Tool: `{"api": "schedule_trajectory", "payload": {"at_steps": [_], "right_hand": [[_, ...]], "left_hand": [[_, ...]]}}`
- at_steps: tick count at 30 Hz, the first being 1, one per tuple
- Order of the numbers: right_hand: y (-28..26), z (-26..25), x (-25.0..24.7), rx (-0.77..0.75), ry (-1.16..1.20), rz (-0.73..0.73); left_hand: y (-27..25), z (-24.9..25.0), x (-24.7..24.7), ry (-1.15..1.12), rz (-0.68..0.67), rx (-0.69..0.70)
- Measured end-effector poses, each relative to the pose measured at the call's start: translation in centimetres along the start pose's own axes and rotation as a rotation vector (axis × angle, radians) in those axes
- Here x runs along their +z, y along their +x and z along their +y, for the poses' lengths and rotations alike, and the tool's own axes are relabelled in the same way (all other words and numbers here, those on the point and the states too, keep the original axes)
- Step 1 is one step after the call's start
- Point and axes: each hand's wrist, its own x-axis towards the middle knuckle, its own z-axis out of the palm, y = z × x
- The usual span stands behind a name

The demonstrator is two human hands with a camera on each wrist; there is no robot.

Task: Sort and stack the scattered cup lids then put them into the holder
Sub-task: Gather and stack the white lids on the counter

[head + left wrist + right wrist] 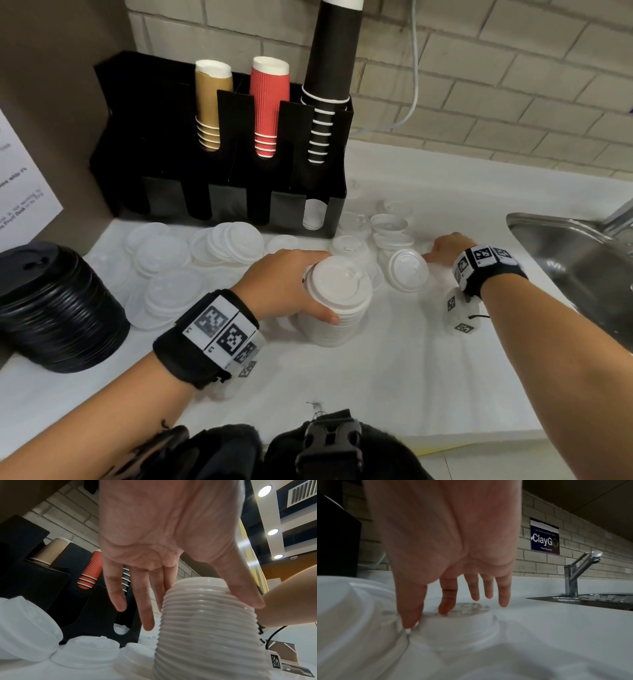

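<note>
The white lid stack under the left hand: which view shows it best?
Left wrist view: the white lid stack fills the frame, ribbed rims countable, thumb and fingers of the left hand alongside. Head view shows mostly its top. Right wrist view misses it.

head view downward, wrist views low, close

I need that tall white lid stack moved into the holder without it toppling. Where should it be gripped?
Take the white lid stack low on its ribbed sides, coming from above with a wide grip. The left hand holds only the upper lids; the stack is tall and might buckle.
</note>
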Motion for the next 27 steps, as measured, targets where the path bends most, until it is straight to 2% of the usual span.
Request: {"api": "schedule_trajectory", "payload": {"at_steps": [4, 7, 10, 14, 17, 20, 27], "right_hand": [[0.5, 0.2, 0.5, 0.021, 0.159, 0.045], [0.1, -0.3, -0.8, 0.029, 0.319, 0.155], [-1.6, -1.7, -2.8, -0.136, 0.541, 0.239], [-6.3, -4.6, -4.1, -0.444, 0.879, 0.053], [-9.7, -6.0, -4.3, -0.633, 0.871, -0.071], [-11.9, -6.8, -4.2, -0.742, 0.83, -0.13], [-13.8, -7.6, -2.8, -0.834, 0.702, -0.088]], "left_hand": [[0.1, -0.1, 0.0, 0.011, 0.002, -0.011], [0.2, -0.1, 0.0, -0.007, 0.0, -0.017], [0.1, 0.0, 0.1, -0.009, 0.002, -0.015], [0.0, 0.2, 0.1, 0.045, 0.018, -0.019], [-0.1, 0.6, 0.1, 0.044, 0.022, -0.022], [-0.3, 0.8, 0.2, 0.055, 0.031, -0.028], [-0.7, 1.0, 0.5, -0.004, 0.048, -0.093]]}}
